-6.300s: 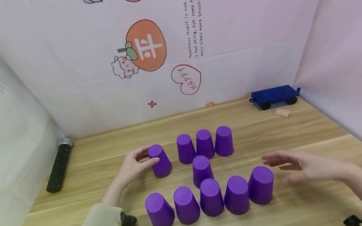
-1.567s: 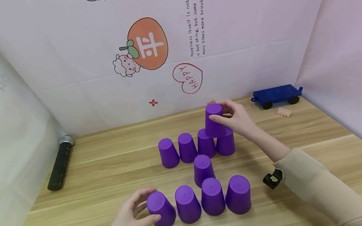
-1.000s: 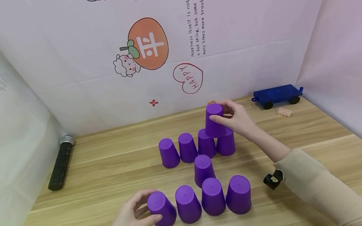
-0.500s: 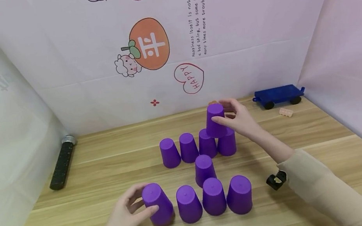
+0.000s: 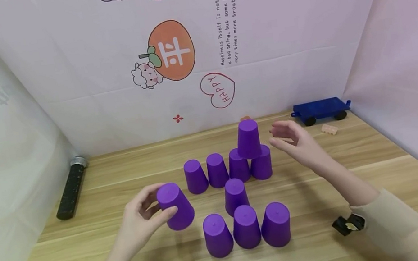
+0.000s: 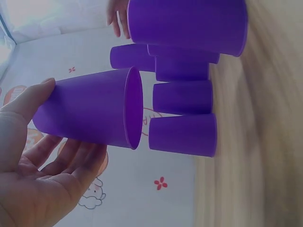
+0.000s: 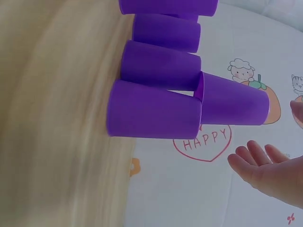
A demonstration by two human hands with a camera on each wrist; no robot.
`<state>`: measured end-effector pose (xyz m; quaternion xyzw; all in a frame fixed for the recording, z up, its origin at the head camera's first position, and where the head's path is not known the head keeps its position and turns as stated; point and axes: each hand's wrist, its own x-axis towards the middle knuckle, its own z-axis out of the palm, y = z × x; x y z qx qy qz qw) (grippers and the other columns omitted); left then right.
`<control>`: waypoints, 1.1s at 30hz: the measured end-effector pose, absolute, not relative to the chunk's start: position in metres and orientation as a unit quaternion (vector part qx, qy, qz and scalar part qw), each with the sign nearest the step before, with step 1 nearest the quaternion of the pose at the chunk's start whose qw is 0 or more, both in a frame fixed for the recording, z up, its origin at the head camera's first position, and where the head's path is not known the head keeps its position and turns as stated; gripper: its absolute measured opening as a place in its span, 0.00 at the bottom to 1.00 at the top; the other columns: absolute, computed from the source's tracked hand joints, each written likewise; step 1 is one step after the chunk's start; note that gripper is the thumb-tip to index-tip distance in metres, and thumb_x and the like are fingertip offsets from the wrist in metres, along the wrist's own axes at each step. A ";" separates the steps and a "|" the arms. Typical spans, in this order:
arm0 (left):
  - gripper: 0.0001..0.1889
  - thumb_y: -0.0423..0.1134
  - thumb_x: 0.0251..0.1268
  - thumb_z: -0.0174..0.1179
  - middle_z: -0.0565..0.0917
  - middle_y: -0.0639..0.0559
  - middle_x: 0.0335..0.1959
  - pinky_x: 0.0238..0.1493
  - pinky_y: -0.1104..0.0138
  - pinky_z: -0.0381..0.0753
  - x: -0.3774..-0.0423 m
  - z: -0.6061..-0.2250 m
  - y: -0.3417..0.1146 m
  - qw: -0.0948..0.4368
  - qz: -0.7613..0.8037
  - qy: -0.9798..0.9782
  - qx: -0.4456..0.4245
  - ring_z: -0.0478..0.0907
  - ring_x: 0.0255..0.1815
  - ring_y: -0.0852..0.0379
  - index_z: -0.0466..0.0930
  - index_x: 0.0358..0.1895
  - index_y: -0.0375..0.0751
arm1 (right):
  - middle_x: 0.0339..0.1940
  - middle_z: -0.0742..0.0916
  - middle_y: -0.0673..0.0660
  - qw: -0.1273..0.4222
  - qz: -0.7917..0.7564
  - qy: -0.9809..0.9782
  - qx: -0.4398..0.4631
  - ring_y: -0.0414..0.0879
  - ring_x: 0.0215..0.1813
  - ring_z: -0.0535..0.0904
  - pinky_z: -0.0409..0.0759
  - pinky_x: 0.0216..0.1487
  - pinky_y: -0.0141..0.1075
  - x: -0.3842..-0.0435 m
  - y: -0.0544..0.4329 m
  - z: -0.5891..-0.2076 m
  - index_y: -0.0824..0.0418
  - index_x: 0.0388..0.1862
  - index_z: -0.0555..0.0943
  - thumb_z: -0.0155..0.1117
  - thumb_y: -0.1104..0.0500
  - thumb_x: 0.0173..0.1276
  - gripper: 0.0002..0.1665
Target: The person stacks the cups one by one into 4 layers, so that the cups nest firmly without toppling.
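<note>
My left hand (image 5: 135, 226) grips an upside-down purple cup (image 5: 177, 206), lifted off the table and tilted slightly; the left wrist view shows thumb and fingers around the cup (image 6: 87, 109). Behind it, several upturned purple cups stand in a back row (image 5: 196, 177). One more cup (image 5: 248, 139) rests on the two rightmost cups of that row. To the right of this upper cup my right hand (image 5: 297, 144) is apart from it, fingers extended; a gap shows beside the upper cup (image 7: 234, 100) in the right wrist view.
A single purple cup (image 5: 236, 197) stands between the back row and three front cups (image 5: 246, 227). A black microphone (image 5: 72, 188) lies at the left. At the back right are a blue toy wagon (image 5: 320, 110) and a small pink block (image 5: 329, 129).
My left hand has raised the leftmost front cup and carried it away from its row. My right hand has let go of the upper cup and drawn back to the right.
</note>
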<state>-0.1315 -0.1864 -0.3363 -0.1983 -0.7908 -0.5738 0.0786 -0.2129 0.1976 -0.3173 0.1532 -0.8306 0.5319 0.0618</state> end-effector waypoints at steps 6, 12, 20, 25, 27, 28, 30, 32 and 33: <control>0.25 0.31 0.53 0.67 0.81 0.58 0.45 0.52 0.70 0.82 -0.148 -0.324 -0.184 0.075 -0.579 -0.790 -0.187 0.79 0.48 0.63 0.73 0.56 0.37 | 0.62 0.77 0.64 0.044 0.497 -0.853 0.150 0.38 0.59 0.73 0.72 0.54 0.18 -0.191 0.213 -0.325 0.65 0.66 0.64 0.52 0.50 0.73 0.29; 0.26 0.36 0.54 0.69 0.81 0.52 0.48 0.54 0.69 0.81 -0.165 -0.315 -0.182 0.069 -0.578 -0.796 -0.165 0.79 0.50 0.62 0.73 0.58 0.42 | 0.60 0.78 0.65 0.004 0.455 -0.875 0.165 0.45 0.59 0.75 0.74 0.51 0.20 -0.170 0.227 -0.330 0.65 0.66 0.64 0.49 0.51 0.74 0.27; 0.28 0.40 0.54 0.69 0.79 0.44 0.53 0.56 0.63 0.80 -0.193 -0.313 -0.176 0.060 -0.577 -0.803 -0.136 0.78 0.55 0.53 0.72 0.59 0.44 | 0.59 0.78 0.68 -0.072 0.447 -0.852 0.264 0.24 0.55 0.72 0.79 0.54 0.26 -0.146 0.234 -0.342 0.68 0.65 0.64 0.55 0.59 0.71 0.27; 0.28 0.43 0.54 0.69 0.78 0.44 0.54 0.56 0.58 0.80 -0.211 -0.312 -0.169 0.060 -0.580 -0.802 -0.131 0.77 0.57 0.48 0.72 0.60 0.45 | 0.59 0.76 0.72 -0.101 0.459 -0.823 0.318 0.22 0.57 0.70 0.76 0.58 0.25 -0.137 0.233 -0.349 0.72 0.65 0.62 0.60 0.62 0.66 0.32; 0.28 0.43 0.54 0.69 0.78 0.45 0.54 0.56 0.58 0.80 -0.216 -0.312 -0.166 0.062 -0.579 -0.802 -0.133 0.77 0.57 0.49 0.72 0.60 0.45 | 0.59 0.75 0.74 -0.118 0.471 -0.813 0.322 0.23 0.57 0.70 0.75 0.59 0.24 -0.133 0.231 -0.352 0.72 0.65 0.62 0.61 0.63 0.65 0.33; 0.28 0.43 0.54 0.69 0.78 0.45 0.54 0.56 0.58 0.80 -0.219 -0.311 -0.164 0.063 -0.579 -0.802 -0.133 0.77 0.57 0.49 0.72 0.59 0.45 | 0.59 0.74 0.74 -0.127 0.475 -0.809 0.322 0.24 0.58 0.70 0.75 0.58 0.23 -0.132 0.230 -0.353 0.72 0.65 0.62 0.62 0.63 0.65 0.33; 0.27 0.42 0.54 0.69 0.78 0.44 0.53 0.56 0.59 0.81 -0.222 -0.311 -0.161 0.063 -0.579 -0.802 -0.132 0.77 0.57 0.49 0.73 0.59 0.45 | 0.60 0.74 0.74 -0.142 0.479 -0.806 0.318 0.26 0.58 0.71 0.74 0.58 0.22 -0.129 0.228 -0.354 0.72 0.65 0.63 0.63 0.61 0.64 0.34; 0.27 0.42 0.54 0.69 0.78 0.44 0.53 0.56 0.59 0.81 -0.226 -0.311 -0.157 0.061 -0.579 -0.802 -0.131 0.77 0.57 0.49 0.73 0.59 0.44 | 0.61 0.74 0.73 -0.157 0.485 -0.802 0.312 0.28 0.58 0.72 0.74 0.58 0.22 -0.127 0.225 -0.355 0.71 0.64 0.63 0.63 0.61 0.64 0.33; 0.27 0.42 0.54 0.69 0.78 0.44 0.53 0.56 0.59 0.81 -0.228 -0.311 -0.155 0.060 -0.580 -0.802 -0.129 0.76 0.57 0.49 0.73 0.59 0.44 | 0.61 0.74 0.73 -0.161 0.488 -0.800 0.311 0.28 0.58 0.72 0.74 0.58 0.22 -0.127 0.224 -0.356 0.71 0.64 0.64 0.63 0.61 0.64 0.33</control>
